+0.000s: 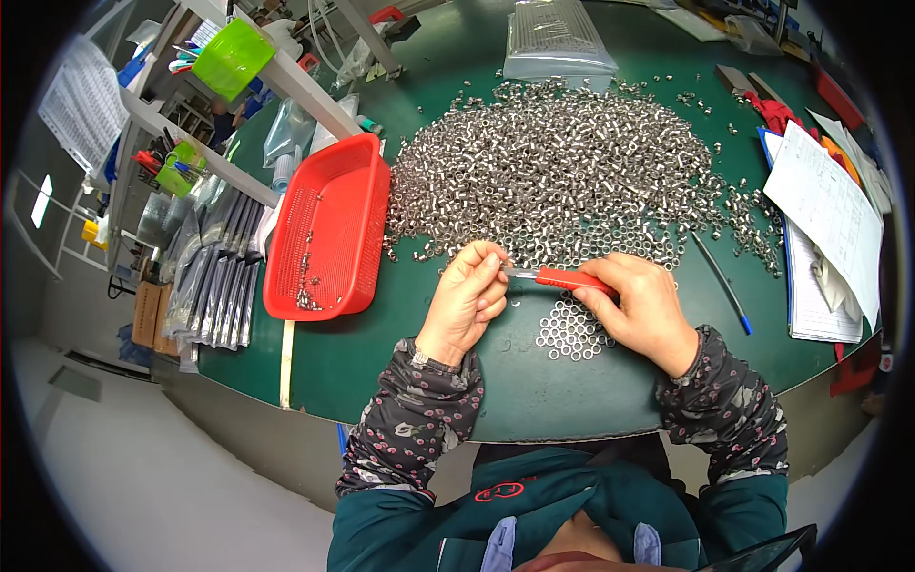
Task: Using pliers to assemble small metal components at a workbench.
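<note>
In the head view, we see two hands meeting near the middle of the frame. The left hand [465, 297] has its thumb and forefinger pinched narrow on a small metal piece [504, 265], mostly hidden. The right hand [637, 307] has its fingers wrapped round a red-handled knife [570, 278], whose blade points left, to the pinched fingertips; we cannot tell whether it touches the piece. Just below the knife, we find a loose cluster of rings [572, 334] on the green desk [534, 410]. A big pile of metal rings [553, 172] fills the upper middle. We see a red basket [372, 257] left of centre, a few metal bits inside, and a pen [724, 286] at right, near some papers [827, 210].
</note>
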Tool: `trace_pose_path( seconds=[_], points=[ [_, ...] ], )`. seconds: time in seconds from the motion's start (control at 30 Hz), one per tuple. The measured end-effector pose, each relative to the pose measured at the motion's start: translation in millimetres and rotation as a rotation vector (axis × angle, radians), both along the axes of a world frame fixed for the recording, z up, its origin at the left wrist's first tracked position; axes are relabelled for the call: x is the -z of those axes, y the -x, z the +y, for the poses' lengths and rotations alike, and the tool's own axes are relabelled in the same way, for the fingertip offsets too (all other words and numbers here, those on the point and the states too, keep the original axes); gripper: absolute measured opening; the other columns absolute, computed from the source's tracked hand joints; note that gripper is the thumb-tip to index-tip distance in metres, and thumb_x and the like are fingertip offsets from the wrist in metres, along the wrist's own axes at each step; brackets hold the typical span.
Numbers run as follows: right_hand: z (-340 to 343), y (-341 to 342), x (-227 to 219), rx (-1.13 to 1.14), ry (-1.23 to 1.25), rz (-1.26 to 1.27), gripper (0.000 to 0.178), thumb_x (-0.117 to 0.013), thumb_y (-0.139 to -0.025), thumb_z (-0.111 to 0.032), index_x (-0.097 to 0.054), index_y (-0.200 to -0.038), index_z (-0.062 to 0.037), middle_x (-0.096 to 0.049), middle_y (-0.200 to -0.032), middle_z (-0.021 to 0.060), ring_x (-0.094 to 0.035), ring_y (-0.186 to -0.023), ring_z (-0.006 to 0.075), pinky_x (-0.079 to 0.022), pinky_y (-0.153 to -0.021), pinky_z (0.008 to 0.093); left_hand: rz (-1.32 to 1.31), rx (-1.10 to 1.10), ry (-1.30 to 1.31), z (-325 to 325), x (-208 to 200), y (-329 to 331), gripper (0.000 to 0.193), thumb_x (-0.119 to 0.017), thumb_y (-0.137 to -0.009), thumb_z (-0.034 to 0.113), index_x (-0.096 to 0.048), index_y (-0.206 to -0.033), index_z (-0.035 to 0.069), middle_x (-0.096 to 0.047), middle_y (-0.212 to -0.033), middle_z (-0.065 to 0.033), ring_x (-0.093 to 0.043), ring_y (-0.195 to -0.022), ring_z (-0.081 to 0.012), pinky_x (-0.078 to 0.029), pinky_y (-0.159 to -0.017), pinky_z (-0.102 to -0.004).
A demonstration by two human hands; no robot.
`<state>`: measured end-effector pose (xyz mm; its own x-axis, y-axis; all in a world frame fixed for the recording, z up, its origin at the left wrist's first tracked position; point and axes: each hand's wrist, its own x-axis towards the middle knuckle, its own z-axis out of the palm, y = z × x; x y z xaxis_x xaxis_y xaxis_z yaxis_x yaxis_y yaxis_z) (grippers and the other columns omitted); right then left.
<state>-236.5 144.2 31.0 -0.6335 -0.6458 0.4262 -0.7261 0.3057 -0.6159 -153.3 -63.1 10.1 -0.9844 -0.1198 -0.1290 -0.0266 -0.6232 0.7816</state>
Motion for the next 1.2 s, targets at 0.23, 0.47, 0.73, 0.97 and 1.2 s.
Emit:
trace_pose_path(
  seconds=[0.23,0.47,0.73,0.97,1.2],
  points=[
    [1.3,0.2,0.5,-0.008,-0.027,0.033,0.018,-0.065,-0.075,-0.018,-0.064,-0.087,-0.0043,-0.055,-0.068,0.0093,-0.055,-0.062,0.0265,-0.043,-0.054,0.0357,-0.010,-0.071,0.079,1.3,3.5,-1.9,0.011,-0.048,-0.092,0.014,-0.053,-0.093,0.004,-0.052,-0.072,-0.0029,-0.029,-0.043,-0.0017,-0.023,-0.037,-0.0150],
    [-1.0,-0.7,1.4,0.006,-0.001,0.146,0.018,-0.066,-0.074,-0.017,-0.062,-0.087,-0.0049,-0.052,-0.066,0.0083,-0.054,-0.063,0.0265,-0.042,-0.054,0.0368,-0.050,-0.106,0.091,2.4,0.7,-2.8,0.010,-0.052,-0.090,0.014,-0.055,-0.090,0.004,-0.053,-0.070,-0.0014,-0.031,-0.043,-0.0008,-0.024,-0.037,-0.0142],
    [-0.8,1.3,2.1,0.034,-0.017,0.302,0.019,-0.068,-0.069,-0.018,-0.061,-0.083,-0.0076,-0.049,-0.066,0.0052,-0.053,-0.063,0.0222,-0.043,-0.053,0.0344,-0.071,-0.093,0.075,2.1,1.1,-3.1,0.009,-0.052,-0.089,0.011,-0.056,-0.090,0.003,-0.053,-0.070,-0.0018,-0.032,-0.044,-0.0007,-0.024,-0.037,-0.0141],
    [-1.0,3.3,2.7,0.033,-0.020,0.361,0.022,-0.070,-0.066,-0.016,-0.059,-0.083,-0.0080,-0.048,-0.066,0.0045,-0.051,-0.064,0.0217,-0.042,-0.055,0.0337,-0.115,-0.098,0.119,3.4,-0.8,-2.2,0.012,-0.050,-0.091,0.013,-0.055,-0.089,0.002,-0.052,-0.069,-0.0025,-0.028,-0.042,-0.0006,-0.022,-0.036,-0.0141],
    [-0.6,3.2,2.4,0.045,-0.030,0.405,0.024,-0.070,-0.064,-0.015,-0.059,-0.084,-0.0082,-0.047,-0.067,0.0040,-0.051,-0.065,0.0208,-0.040,-0.055,0.0332,-0.108,-0.076,0.096,2.8,0.2,-2.9,0.010,-0.053,-0.089,0.013,-0.056,-0.089,0.004,-0.052,-0.070,-0.0005,-0.030,-0.044,-0.0005,-0.023,-0.038,-0.0139]
  ],
)
